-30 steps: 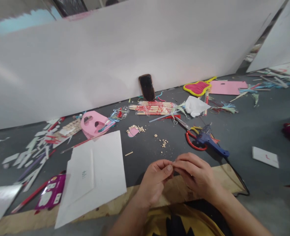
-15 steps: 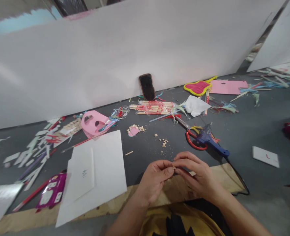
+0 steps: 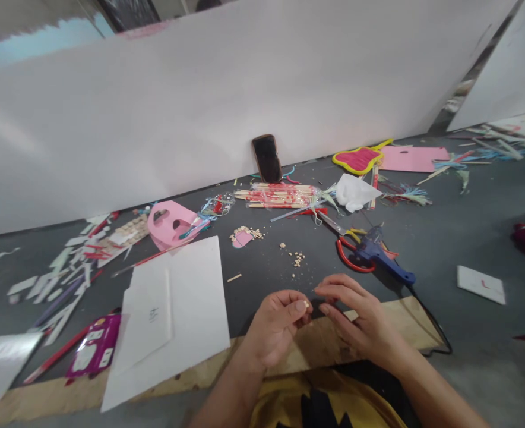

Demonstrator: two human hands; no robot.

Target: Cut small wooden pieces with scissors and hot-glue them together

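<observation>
Between the thumb and forefinger of my left hand (image 3: 278, 324) is a small pale wooden piece (image 3: 306, 304). Just to its right, my right hand (image 3: 356, 312) has its fingers apart and holds nothing. Both hands hover over the front edge of the dark table. Beyond them lies a small heap of similar wooden pieces (image 3: 299, 259), with a little cluster (image 3: 282, 245) beside it. Farther left, a pink cutout (image 3: 242, 239) has more pieces along its upper edge. A short stick (image 3: 234, 277) rests on the table left of my hands.
Red-handled scissors (image 3: 356, 267) and a blue glue gun (image 3: 380, 255) with a black cord lie to the right. White sheets (image 3: 195, 309) and a purple packet (image 3: 94, 345) are at left. Behind are bundled sticks (image 3: 284, 195) and a phone (image 3: 266, 158) leaning on the white board.
My hands have come apart. The fingertips of my right hand have left the small wooden piece, which stays pinched in my left hand.
</observation>
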